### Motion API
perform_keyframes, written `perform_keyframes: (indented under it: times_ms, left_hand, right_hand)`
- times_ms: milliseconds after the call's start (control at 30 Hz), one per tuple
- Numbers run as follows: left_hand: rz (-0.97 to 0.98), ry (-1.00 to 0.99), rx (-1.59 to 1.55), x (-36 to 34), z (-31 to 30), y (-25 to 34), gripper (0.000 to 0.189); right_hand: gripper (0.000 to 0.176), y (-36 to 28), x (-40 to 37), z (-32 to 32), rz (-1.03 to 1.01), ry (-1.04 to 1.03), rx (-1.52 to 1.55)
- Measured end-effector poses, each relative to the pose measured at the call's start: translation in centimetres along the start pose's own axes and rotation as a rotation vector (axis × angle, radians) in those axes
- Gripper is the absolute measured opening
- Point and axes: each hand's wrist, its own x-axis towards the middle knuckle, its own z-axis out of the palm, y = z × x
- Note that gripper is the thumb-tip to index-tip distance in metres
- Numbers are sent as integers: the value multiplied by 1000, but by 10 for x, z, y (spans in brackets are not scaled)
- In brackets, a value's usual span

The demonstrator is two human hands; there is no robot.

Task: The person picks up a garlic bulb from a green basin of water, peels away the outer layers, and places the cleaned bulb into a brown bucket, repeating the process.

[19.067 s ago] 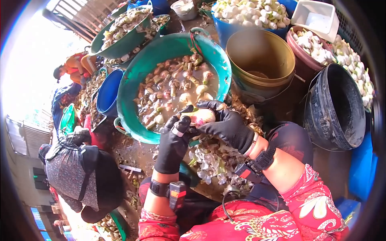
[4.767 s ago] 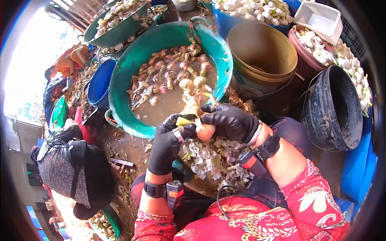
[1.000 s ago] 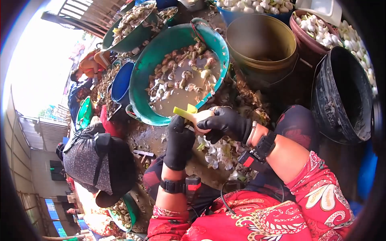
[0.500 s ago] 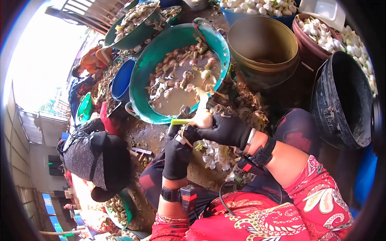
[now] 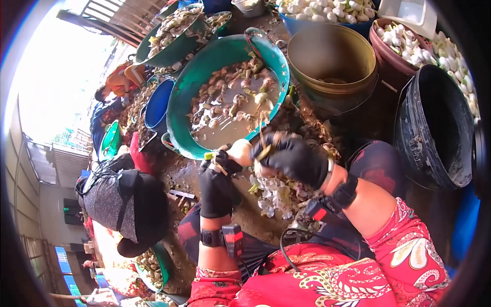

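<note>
head view: one camera, looking down at the lap
pale bulb: frame centre, just below the teal basin rim; long axis roughly level, green stub pointing left
left hand: gloved fingers curled around the stub end from below
right hand: gloved, clenched on the bulb's right end, blurred

Both gloved hands, left & right, grip pale bulb by green tub.
</note>
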Motion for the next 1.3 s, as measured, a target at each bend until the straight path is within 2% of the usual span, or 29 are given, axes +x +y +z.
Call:
perform_keyframes:
  times_ms: [33,67,133,167,200,233,267,300,333,400,467,500,533,600,633,700,733,800,833,900,933,1000,1033,1067,1133,1233,1267,1300]
  left_hand:
    - [-106,36,-197,-2,-2,-4,23]
    - [-206,71,-398,0,-3,-3,25]
    - [-39,133,-162,-3,-1,-1,23]
    - [-39,130,-161,-4,-1,-2,23]
    - [126,130,61,-3,-1,-3,22]
    - [289,127,279,-3,-1,-4,22]
    - [289,126,272,-3,0,0,22]
    - [264,63,142,-2,-2,9,22]
    - [238,-3,15,-2,-2,13,21]
    - [209,-74,-26,-2,1,14,21]
    - [-277,-63,-785,-3,7,18,22]
    - [-172,-61,-696,-3,8,15,23]
    - [-173,-65,-696,-2,8,17,23]
    - [-323,-73,-659,1,5,26,24]
    - [-324,-73,-660,3,4,31,24]
    - [-181,-61,-484,6,3,38,24]
    - [-182,-61,-485,7,3,35,24]
    - [-6,-123,-141,7,1,25,26]
    - [-10,-120,-142,5,3,24,26]
    - [-209,-72,-516,1,4,24,23]
    - [-206,-63,-510,0,3,18,23]
    - [-205,-39,-393,0,2,8,21]
    - [-228,19,-606,-2,6,8,24]
    - [-223,26,-602,-1,5,6,24]
    - [61,12,-144,2,6,1,27]
    - [19,-69,-201,10,9,2,29]
    - [2,-108,-231,16,11,2,30]
    - [24,-43,-109,25,14,2,30]
  right_hand:
    - [15,9,-6,9,-107,-46,-121]
    - [11,14,-7,10,25,-179,-184]
    - [19,19,-7,2,236,-355,-644]
    - [29,19,-13,1,317,-308,-720]
    - [29,19,-10,0,314,-305,-721]
    - [20,18,-6,-4,278,-89,-658]
    - [11,16,-2,-9,244,125,-593]
    - [12,3,0,-9,296,281,-361]
    - [20,15,1,-21,56,247,-257]
    - [19,-2,-1,-10,49,253,8]
    - [20,4,1,-9,-1,237,-48]
    - [22,6,1,-9,-55,211,-106]
    - [22,6,0,-11,-54,215,-106]
    - [21,0,-1,-14,-290,268,-633]
    - [21,-4,-1,-14,-289,268,-633]
    - [20,-13,-1,-13,-400,216,-942]
    - [20,-13,-1,-13,-398,216,-942]
    - [15,-12,-1,-12,-370,164,-909]
    - [15,-11,-1,-12,-369,160,-908]
    - [17,-8,-2,-10,-173,114,-1059]
    - [17,-10,-3,-7,-183,107,-1056]
    - [19,-16,-12,-3,-39,103,-1178]
    - [24,-4,-12,-10,46,-5,-1314]
    - [26,-8,-9,-8,281,-93,-1351]
    - [26,-20,-9,-4,409,-80,-1272]
    - [24,-20,-7,-8,374,-159,-1221]
    - [26,-11,-6,-13,426,-318,-1253]
    - [27,0,-7,-14,439,-367,-1251]
